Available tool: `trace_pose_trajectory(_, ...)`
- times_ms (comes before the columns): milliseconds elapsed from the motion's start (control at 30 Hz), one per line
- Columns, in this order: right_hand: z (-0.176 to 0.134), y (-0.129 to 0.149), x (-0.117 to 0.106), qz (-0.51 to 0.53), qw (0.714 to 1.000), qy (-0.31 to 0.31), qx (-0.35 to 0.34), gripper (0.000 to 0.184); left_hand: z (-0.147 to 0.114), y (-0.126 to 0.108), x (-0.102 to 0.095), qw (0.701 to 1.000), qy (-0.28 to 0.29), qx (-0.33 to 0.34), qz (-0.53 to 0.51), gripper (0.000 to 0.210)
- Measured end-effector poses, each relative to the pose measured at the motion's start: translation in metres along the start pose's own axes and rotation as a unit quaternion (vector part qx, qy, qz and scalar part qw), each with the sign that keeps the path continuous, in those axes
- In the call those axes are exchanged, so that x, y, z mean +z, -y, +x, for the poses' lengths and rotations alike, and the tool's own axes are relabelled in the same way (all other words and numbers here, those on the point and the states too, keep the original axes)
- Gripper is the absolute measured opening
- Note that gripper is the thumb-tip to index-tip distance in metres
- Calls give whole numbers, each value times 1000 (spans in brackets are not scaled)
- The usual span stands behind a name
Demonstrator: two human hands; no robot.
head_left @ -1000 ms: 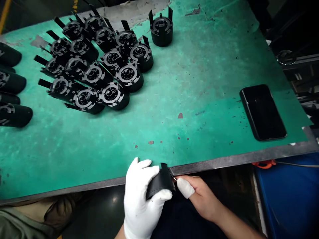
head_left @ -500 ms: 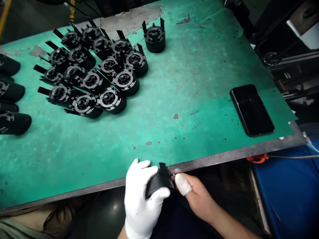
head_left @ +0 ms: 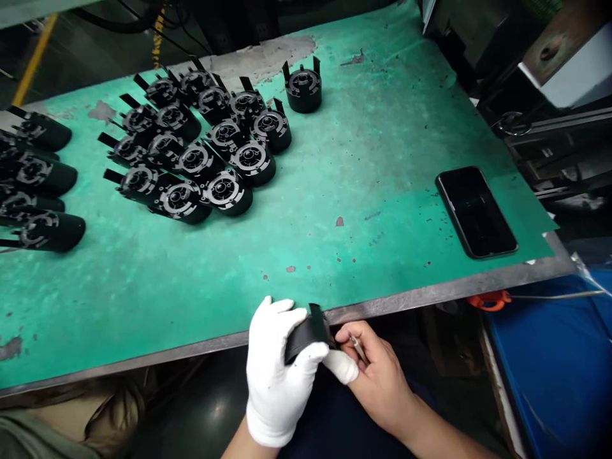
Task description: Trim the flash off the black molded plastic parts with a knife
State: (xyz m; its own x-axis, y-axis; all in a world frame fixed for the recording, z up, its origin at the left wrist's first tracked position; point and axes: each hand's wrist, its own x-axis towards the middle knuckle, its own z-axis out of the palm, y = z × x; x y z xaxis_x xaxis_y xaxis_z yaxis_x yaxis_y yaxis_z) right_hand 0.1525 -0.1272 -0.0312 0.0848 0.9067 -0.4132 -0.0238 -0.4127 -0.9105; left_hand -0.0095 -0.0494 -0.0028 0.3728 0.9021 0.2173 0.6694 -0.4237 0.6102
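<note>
The gloved left hand is clamped round a black cylindrical part; just beside it, the right hand grips a slim metal tool. Looks like close work on the part's right-hand end, seemingly calling next for a steady left hold.

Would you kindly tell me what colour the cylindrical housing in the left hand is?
The cylindrical housing is black, seen best in the head view.

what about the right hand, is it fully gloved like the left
No, the right hand shows bare skin, with a white cover over its thumb.
</note>
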Motion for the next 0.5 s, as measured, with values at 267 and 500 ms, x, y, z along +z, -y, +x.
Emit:
trace_pose_trajectory(267, 4, 19, -16, 22, 996, 73, -47, 38, -9, -10, -31, 985, 81, -58, -143, 61)
trace_pose_trajectory(500, 18, 48, -12, 237, 953, 186, 37, 32, -5, -23, -55, 942, 109, -171, -269, 97)
